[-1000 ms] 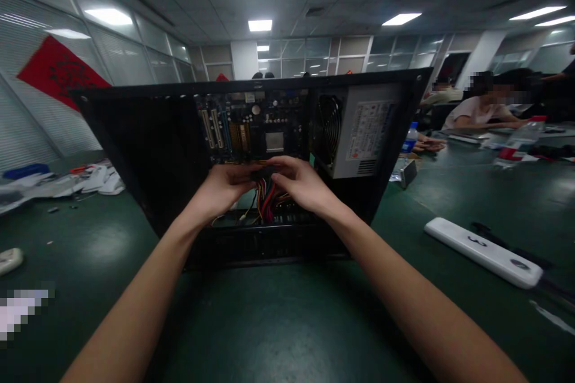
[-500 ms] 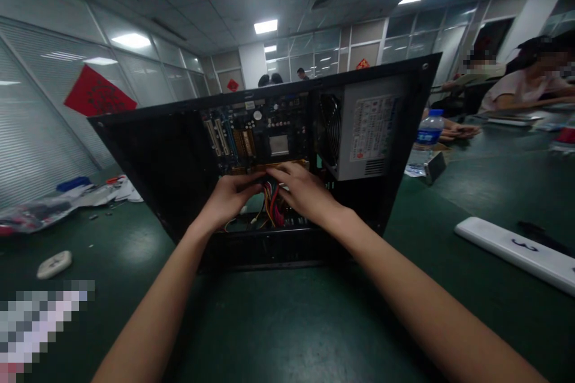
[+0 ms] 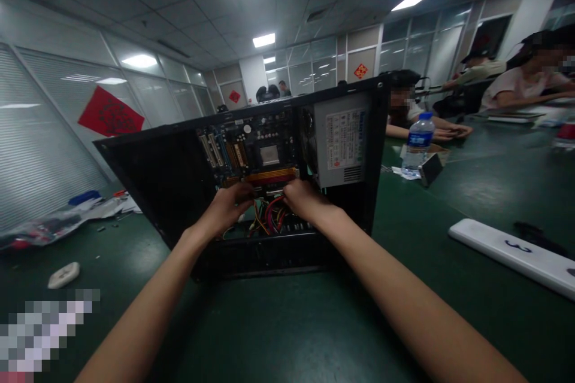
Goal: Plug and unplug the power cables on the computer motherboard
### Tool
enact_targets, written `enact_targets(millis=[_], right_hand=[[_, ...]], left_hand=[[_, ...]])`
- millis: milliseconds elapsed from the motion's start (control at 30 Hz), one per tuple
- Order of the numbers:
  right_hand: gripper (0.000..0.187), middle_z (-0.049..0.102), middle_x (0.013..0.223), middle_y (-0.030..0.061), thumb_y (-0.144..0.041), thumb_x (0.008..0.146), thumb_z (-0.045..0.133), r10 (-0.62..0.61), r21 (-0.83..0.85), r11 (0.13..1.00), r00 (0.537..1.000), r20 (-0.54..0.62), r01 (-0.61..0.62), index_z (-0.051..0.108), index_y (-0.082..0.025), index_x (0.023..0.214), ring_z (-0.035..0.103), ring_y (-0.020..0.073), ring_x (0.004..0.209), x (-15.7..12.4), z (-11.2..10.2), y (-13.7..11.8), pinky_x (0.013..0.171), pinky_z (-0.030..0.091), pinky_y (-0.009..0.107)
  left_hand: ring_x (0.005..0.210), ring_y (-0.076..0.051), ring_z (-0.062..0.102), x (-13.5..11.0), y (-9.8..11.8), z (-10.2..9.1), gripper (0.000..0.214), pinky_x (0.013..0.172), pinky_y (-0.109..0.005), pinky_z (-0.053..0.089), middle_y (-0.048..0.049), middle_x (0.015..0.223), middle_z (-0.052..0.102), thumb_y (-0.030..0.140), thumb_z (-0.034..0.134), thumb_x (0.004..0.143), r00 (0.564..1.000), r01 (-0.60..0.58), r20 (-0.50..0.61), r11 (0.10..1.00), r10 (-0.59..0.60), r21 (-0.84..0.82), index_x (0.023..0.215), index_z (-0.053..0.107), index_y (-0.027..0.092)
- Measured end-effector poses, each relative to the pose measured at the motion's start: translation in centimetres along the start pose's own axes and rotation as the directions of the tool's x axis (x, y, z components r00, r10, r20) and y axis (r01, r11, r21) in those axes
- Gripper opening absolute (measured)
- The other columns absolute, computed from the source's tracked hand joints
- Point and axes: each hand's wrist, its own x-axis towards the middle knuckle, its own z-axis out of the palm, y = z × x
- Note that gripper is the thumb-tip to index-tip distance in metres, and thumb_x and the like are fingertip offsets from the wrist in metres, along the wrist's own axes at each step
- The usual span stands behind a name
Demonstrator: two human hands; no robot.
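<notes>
An open black computer case (image 3: 148, 185) lies on the green table, its motherboard (image 3: 251, 152) and grey power supply (image 3: 341, 143) showing. Both my hands reach inside it, just below the motherboard's yellow and red slots. My left hand (image 3: 227, 206) has its fingers curled at the board's lower edge. My right hand (image 3: 305, 200) is closed beside it, over a bundle of red, yellow and black cables (image 3: 269, 218). The connector they held a second ago is hidden between the fingers and the board.
A white power strip (image 3: 512, 254) lies on the table to the right. A water bottle (image 3: 417, 143) stands behind the case, near seated people at the far right. Loose parts and bags (image 3: 58, 221) are at the left, with a small white object (image 3: 63, 274) nearer me.
Both hands moved from in front of the case deeper in, carrying the black connector and its cables down to the motherboard's lower edge. The view tilted upward and shifted.
</notes>
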Motion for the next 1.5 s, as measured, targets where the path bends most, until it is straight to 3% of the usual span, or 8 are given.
enact_targets(millis=[67, 200, 433, 733, 1067, 1200, 1367, 1500], right_hand=[[0.031, 0.071, 0.106, 0.0221, -0.015, 0.092, 0.049, 0.005, 0.005, 1.000, 1.000, -0.008, -0.005, 0.074, -0.008, 0.107, 0.069, 0.0285, 0.095, -0.1, -0.2, -0.1, 0.081, 0.054, 0.033], [0.030, 0.070, 0.108, 0.0216, -0.016, 0.092, 0.050, 0.011, 0.006, 1.000, 1.000, 0.001, -0.011, 0.074, -0.007, 0.109, 0.069, 0.0286, 0.099, -0.3, -0.6, -0.3, 0.084, 0.053, 0.032], [0.032, 0.068, 0.114, 0.0192, -0.020, 0.094, 0.048, 0.046, -0.020, 0.999, 0.997, 0.065, -0.045, 0.071, -0.009, 0.114, 0.066, 0.0273, 0.106, -0.3, -1.1, -0.9, 0.089, 0.051, 0.031], [0.029, 0.069, 0.112, 0.0171, -0.022, 0.094, 0.051, 0.041, -0.012, 0.999, 0.999, 0.013, -0.041, 0.072, -0.011, 0.110, 0.066, 0.0276, 0.104, 0.1, 0.0, -0.7, 0.087, 0.051, 0.032], [0.024, 0.070, 0.106, 0.0154, -0.024, 0.092, 0.055, 0.024, -0.051, 0.998, 0.999, -0.032, -0.025, 0.072, -0.012, 0.104, 0.068, 0.0267, 0.099, 0.1, 1.0, -0.4, 0.081, 0.051, 0.031], [0.022, 0.068, 0.103, 0.0136, -0.022, 0.091, 0.055, 0.006, -0.060, 0.998, 0.997, -0.075, -0.010, 0.072, -0.011, 0.101, 0.066, 0.0246, 0.096, 0.0, 1.3, -0.4, 0.082, 0.050, 0.031], [0.019, 0.058, 0.115, 0.0161, -0.019, 0.090, 0.058, -0.040, -0.106, 0.994, 0.982, -0.185, 0.021, 0.073, -0.010, 0.097, 0.055, 0.0260, 0.110, -0.3, 1.3, -0.6, 0.092, 0.046, 0.031], [0.021, 0.058, 0.113, 0.0152, -0.017, 0.091, 0.056, -0.051, -0.102, 0.994, 0.986, -0.158, 0.035, 0.072, -0.009, 0.100, 0.054, 0.0230, 0.107, -0.6, 1.2, -0.7, 0.092, 0.045, 0.029]], left_hand=[[0.094, -0.023, 0.071, 1.1, 0.1, 0.5, 0.028, 0.086, -0.035, 0.056, -0.0087, 0.104, 0.075, 0.022, 0.062, 0.084, 1.000, -0.004, 0.011, 0.999, 0.004, 0.046, 0.111, 0.068, 0.015], [0.101, -0.024, 0.069, 2.8, 0.2, 1.7, 0.025, 0.093, -0.036, 0.052, -0.0109, 0.106, 0.074, 0.015, 0.061, 0.084, 0.987, -0.149, 0.084, 0.962, 0.134, 0.227, 0.106, 0.073, 0.013], [0.100, -0.022, 0.068, 2.5, -0.1, 3.2, 0.032, 0.087, -0.031, 0.053, -0.0068, 0.111, 0.071, 0.012, 0.059, 0.087, 0.980, -0.200, 0.079, 0.895, 0.183, 0.399, 0.114, 0.073, 0.023], [0.099, -0.021, 0.069, 2.7, -0.4, 3.8, 0.024, 0.089, -0.031, 0.052, -0.0052, 0.102, 0.075, 0.012, 0.065, 0.084, 0.992, -0.094, -0.048, 0.946, 0.114, 0.310, 0.107, 0.069, 0.018], [0.097, -0.021, 0.068, 2.9, 0.2, 4.0, 0.019, 0.082, -0.028, 0.051, -0.0077, 0.101, 0.073, 0.008, 0.060, 0.084, 0.982, -0.182, 0.027, 0.910, 0.185, 0.373, 0.097, 0.073, 0.016], [0.098, -0.022, 0.068, 2.5, 0.7, 4.0, 0.023, 0.082, -0.029, 0.050, -0.0088, 0.102, 0.072, 0.007, 0.055, 0.087, 0.985, -0.164, 0.026, 0.901, 0.168, 0.401, 0.098, 0.073, 0.016], [0.099, -0.023, 0.068, 2.5, 0.9, 4.0, 0.020, 0.083, -0.030, 0.050, -0.0101, 0.101, 0.072, 0.014, 0.054, 0.090, 0.994, -0.108, 0.021, 0.904, 0.109, 0.413, 0.096, 0.073, 0.016], [0.098, -0.022, 0.068, 2.7, 0.8, 4.2, 0.021, 0.082, -0.030, 0.050, -0.0109, 0.100, 0.072, 0.016, 0.052, 0.091, 0.994, -0.112, 0.041, 0.898, 0.104, 0.425, 0.098, 0.072, 0.015]])
